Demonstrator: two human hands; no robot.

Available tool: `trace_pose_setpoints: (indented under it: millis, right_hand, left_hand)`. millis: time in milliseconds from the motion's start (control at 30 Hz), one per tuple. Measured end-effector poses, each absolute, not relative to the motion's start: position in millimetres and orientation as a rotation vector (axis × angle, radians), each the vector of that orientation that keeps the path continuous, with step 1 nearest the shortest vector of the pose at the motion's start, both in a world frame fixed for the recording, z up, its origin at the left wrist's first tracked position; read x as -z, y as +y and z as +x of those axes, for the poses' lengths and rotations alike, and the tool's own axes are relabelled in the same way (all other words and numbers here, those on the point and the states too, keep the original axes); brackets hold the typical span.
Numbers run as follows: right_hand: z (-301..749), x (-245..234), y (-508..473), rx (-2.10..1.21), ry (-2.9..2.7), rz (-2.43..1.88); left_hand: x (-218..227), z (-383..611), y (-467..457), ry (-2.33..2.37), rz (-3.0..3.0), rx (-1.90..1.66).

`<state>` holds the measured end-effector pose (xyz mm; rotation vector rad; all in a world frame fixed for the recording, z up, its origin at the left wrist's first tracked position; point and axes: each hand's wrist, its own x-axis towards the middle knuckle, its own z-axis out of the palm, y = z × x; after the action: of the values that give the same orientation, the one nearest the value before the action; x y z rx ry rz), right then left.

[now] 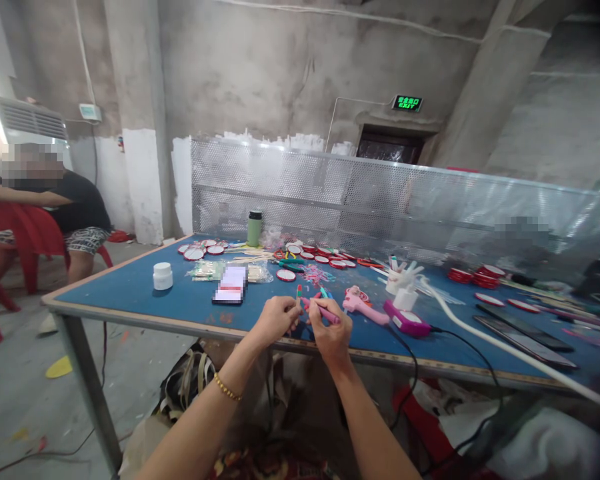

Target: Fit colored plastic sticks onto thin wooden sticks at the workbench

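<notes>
Close to the table's front edge, my left hand (279, 319) is closed in a pinch on a small red-and-green piece (299, 293) that stands upright above the fingertips. What it is exactly is too small to tell. Beside it my right hand (333, 332) grips a purple pen-shaped tool (326, 311), its tip pointing left at the small piece. Whether tip and piece touch, I cannot tell. Just right of that hand lies a pink glue gun (367, 307). A purple box-shaped device (407, 320) with a black cable sits past it.
On the blue table (180, 317) lie a phone (231, 283), a white jar (163, 276), red-rimmed discs (286, 275), bagged sticks and pink-blue strands (318, 275). A green bottle (255, 229) stands at the back. A white cable (505, 350) crosses the right side. A person (83, 200) sits far left.
</notes>
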<state>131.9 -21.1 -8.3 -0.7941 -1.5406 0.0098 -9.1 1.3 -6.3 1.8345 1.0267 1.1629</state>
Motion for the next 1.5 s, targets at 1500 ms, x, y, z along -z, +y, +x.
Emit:
trace_pose_setpoints:
  millis: [1500]
  right_hand:
    - [130.8,8.1,-21.6,0.018,-1.541,-0.792]
  left_hand:
    - [5.6,-9.9,-0.1,1.031,1.859,-1.168]
